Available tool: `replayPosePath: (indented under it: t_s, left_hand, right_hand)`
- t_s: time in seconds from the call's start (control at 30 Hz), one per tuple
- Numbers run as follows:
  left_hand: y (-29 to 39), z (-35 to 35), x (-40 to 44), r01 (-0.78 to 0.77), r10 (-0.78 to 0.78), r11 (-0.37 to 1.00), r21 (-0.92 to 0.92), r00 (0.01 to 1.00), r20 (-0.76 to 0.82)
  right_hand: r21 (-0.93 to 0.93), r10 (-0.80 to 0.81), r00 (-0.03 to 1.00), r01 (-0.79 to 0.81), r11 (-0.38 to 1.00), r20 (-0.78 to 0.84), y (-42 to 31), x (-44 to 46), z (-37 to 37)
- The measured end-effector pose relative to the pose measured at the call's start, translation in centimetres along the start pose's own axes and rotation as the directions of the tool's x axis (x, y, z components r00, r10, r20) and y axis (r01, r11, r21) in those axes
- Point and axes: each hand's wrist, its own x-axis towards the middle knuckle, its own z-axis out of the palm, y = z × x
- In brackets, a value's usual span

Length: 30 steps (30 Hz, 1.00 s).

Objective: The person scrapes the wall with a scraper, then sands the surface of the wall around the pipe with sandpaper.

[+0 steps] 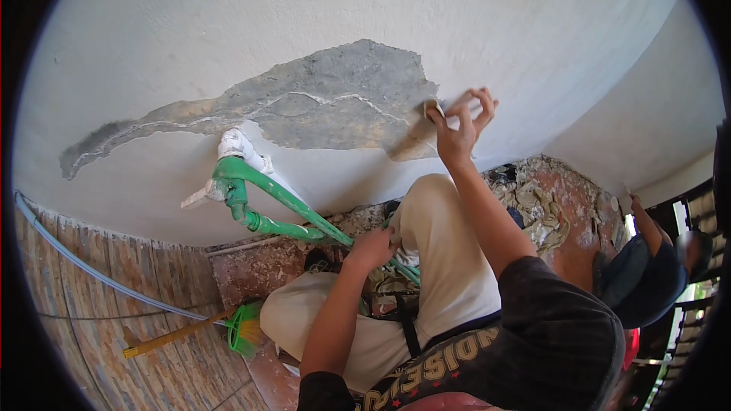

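A white wall (304, 0) has a long bare grey patch (335, 84), with a thin pale crack line running across it. At the patch's right edge my right hand (461, 125) pinches a small light-coloured piece, like folded paper or sandpaper, against the wall. Its other fingers are bent away from the surface. My left hand (371, 250) is low, beside my knee and next to the green pipes (285, 198); its fingers are curled and partly hidden, and what they hold, if anything, cannot be made out.
White fittings (237, 146) join the green pipes to the wall. A green broom (244, 329) lies at lower left near a pale blue hose (99, 275). Crumpled sheeting (537, 209) and debris cover the floor by the wall. Another person (647, 270) crouches at the right.
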Motion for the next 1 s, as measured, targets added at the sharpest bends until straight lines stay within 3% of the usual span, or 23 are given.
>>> replayPosePath:
  t_s: [0.1,0.17,0.23,0.37,0.43,0.5,0.7,0.87,1.0]
  left_hand:
    - [0.2,-0.5,0.1,0.042,-0.042,0.999,-0.01,0.998,0.04]
    - [-0.3,0.5,0.3,-0.014,0.015,1.0,0.001,1.0,-0.017]
    - [-0.5,0.7,0.5,-0.014,0.014,1.0,0.0,1.0,-0.016]
    - [-0.4,0.1,0.2,0.006,-0.005,0.999,-0.038,1.0,0.006]
    - [-0.4,0.2,0.1,-0.006,0.005,0.999,-0.033,1.0,-0.019]
    - [-0.5,0.1,0.0,-0.016,0.014,0.999,-0.032,0.999,-0.042]
    - [0.7,-1.1,0.0,0.071,-0.068,0.997,-0.04,0.995,0.07]
    - [-0.4,0.0,0.1,0.02,-0.02,1.0,-0.018,1.0,0.022]
    - [-0.4,0.7,0.1,-0.017,0.016,0.999,-0.029,0.999,-0.03]
  right_hand:
    - [-0.014,-0.04,0.999,0.04,0.999,0.0,0.1,0.5,-0.4]
    - [0.012,-0.076,0.996,0.077,0.997,-0.047,-2.5,4.0,0.5]
    - [0.137,-0.151,0.97,0.179,0.974,-0.192,-5.1,7.6,1.3]
    - [0.103,-0.138,0.979,0.155,0.983,-0.15,-3.3,5.7,1.3]
    - [0.018,-0.035,0.997,0.036,0.999,-0.072,-0.4,1.9,0.4]
    - [-0.006,-0.025,0.999,0.025,1.0,-0.032,0.1,1.4,0.1]
    - [0.113,-0.198,0.97,0.214,0.97,-0.138,-4.8,8.1,0.9]
    - [-0.001,-0.01,1.0,0.01,1.0,-0.016,-0.6,1.5,-0.2]
    - [0.127,-0.033,0.989,0.051,0.991,-0.141,-3.4,5.8,0.8]
